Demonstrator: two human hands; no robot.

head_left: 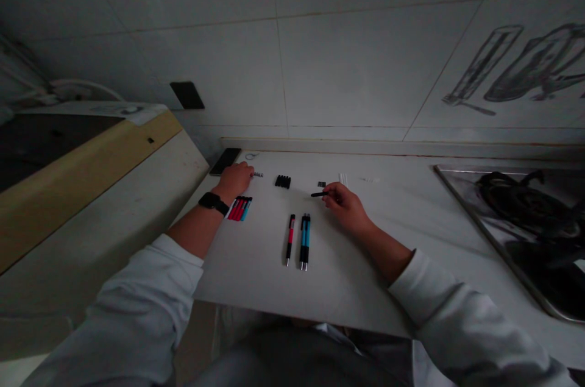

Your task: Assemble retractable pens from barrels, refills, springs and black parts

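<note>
My right hand (343, 204) pinches a slim black pen part (319, 194) and holds it out to the left above the counter. At the far left of the counter my left hand (235, 181) has its fingers drawn together at the end of a row of small metal parts (258, 175), perhaps springs; what they grip is hidden. Below that hand lie several red and blue pen barrels (239, 208). A red-and-black pen (290, 239) lies in the middle, beside two blue-and-black pens (305, 242). Several black pen parts (283, 181) sit in a row farther back.
Small dark pieces (322, 184) and thin white sticks (343, 179) lie near my right hand. A dark phone-like slab (225, 161) and a small ring (250, 156) are at the back left. A gas stove (525, 216) bounds the right, a pale cabinet (150, 180) the left, a tiled wall (347, 70) the back.
</note>
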